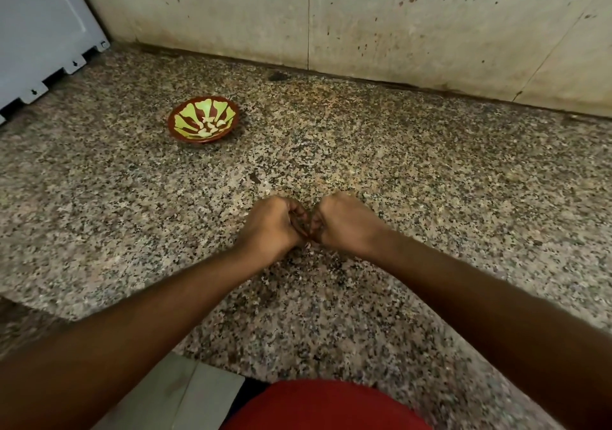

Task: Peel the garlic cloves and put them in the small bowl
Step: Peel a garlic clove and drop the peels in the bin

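Both curled hands meet, left hand (pixel 270 227) and right hand (pixel 344 222), perhaps pinching something.

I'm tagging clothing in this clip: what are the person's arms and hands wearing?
Nothing shows on them. Both forearms are bare to the frame's edge, with no sleeves in view. The left hand and right hand have no gloves, and no rings, watch or bracelets are visible. A red garment shows at the bottom edge.
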